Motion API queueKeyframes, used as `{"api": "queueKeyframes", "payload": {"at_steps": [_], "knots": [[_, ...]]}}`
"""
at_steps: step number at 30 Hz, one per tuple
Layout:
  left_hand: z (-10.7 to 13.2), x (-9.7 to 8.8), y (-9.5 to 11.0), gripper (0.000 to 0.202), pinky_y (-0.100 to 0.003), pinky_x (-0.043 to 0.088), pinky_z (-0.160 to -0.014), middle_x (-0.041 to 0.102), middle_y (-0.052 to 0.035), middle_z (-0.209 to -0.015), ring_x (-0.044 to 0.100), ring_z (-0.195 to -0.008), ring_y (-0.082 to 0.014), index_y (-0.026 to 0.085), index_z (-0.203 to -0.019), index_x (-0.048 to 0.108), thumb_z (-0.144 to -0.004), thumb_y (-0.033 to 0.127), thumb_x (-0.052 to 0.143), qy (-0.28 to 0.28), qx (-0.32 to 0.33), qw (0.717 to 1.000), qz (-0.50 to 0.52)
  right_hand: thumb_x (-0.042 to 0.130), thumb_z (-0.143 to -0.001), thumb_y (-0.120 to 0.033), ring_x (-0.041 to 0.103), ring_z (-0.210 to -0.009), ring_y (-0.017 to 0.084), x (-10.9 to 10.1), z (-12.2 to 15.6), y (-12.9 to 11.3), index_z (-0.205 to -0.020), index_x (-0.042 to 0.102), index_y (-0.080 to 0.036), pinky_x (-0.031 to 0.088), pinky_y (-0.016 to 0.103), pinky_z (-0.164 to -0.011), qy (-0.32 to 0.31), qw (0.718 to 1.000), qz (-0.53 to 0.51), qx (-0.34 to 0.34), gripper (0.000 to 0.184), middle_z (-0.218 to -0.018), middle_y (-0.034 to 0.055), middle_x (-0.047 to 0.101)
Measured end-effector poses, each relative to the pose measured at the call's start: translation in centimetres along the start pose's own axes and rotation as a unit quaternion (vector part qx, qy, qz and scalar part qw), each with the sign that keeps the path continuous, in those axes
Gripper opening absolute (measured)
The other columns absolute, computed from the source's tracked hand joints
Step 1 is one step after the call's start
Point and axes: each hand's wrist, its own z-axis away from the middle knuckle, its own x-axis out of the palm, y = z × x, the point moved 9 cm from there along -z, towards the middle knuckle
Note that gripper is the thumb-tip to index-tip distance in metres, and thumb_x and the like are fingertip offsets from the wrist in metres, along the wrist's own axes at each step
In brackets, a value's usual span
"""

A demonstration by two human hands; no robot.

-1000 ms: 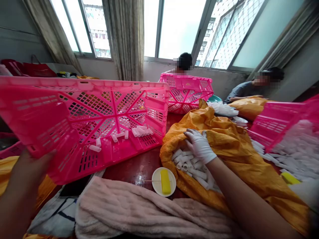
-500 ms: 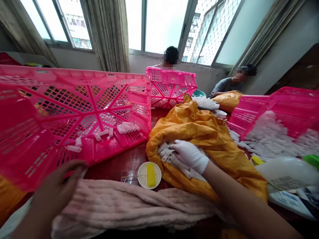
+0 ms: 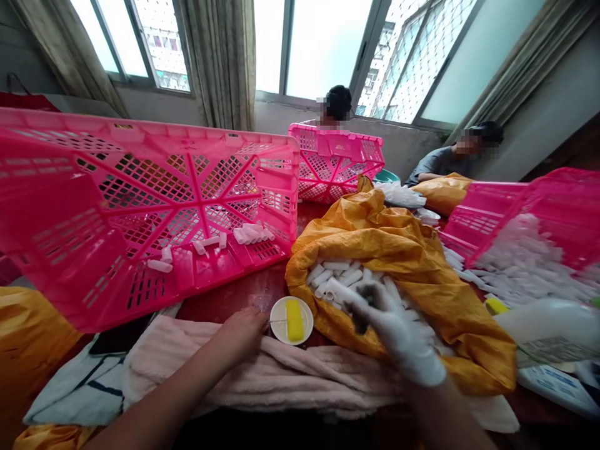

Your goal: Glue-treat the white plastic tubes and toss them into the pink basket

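Observation:
My right hand (image 3: 398, 325), in a white glove with dark smudges on the palm side, is over the mouth of an orange woven sack (image 3: 412, 237). Its fingers are bent around a short white plastic tube (image 3: 341, 291), partly blurred. Many similar tubes (image 3: 323, 275) fill the sack. My bare left hand (image 3: 246, 328) is low at the table, its fingertips together at a thin rod (image 3: 277, 320). The rod runs to a yellow sponge-like block (image 3: 295, 320) on a small white dish (image 3: 277, 309). My fingers hide the rod's other end.
On the left a large pink crate (image 3: 197, 200) lies on its side with several tubes inside. A pink towel (image 3: 300, 381) borders the table front. Rightward are a tube heap (image 3: 529, 262) and a clear bottle (image 3: 553, 328). Two people sit beyond, near another crate (image 3: 337, 156).
My left hand has moved right, from beside the big crate to the rod by the dish. My right hand has drawn back and turned, lifting a tube from the sack's pile.

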Motion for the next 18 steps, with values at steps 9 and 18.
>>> {"api": "queueKeyframes", "payload": {"at_steps": [9, 18], "knots": [[0.3, 1.0, -0.8, 0.026, -0.022, 0.037, -0.062, 0.060, -0.0021, -0.072, 0.053, -0.068, -0.0131, 0.019, -0.069, 0.054, -0.083, 0.027, 0.034, 0.038, -0.038, 0.991, 0.122, 0.061, -0.070, -0.047, 0.033, -0.038, 0.004, 8.3, 4.9, 9.8, -0.112, 0.050, -0.019, 0.024, 0.015, -0.034, 0.043, 0.918, -0.349, 0.185, 0.052, -0.057, -0.0056, 0.046], [0.3, 1.3, -1.4, 0.026, -0.022, 0.037, -0.063, 0.057, -0.0017, -0.072, 0.052, -0.070, -0.0136, 0.019, -0.068, 0.052, -0.083, 0.030, 0.034, 0.059, -0.050, 0.984, 0.161, 0.059, -0.072, -0.045, 0.032, -0.038, 0.006, 8.6, 4.5, 10.4, -0.115, 0.051, -0.020, 0.024, 0.016, -0.034, 0.011, 0.937, -0.290, 0.196, 0.050, -0.049, -0.0061, 0.041]]}}
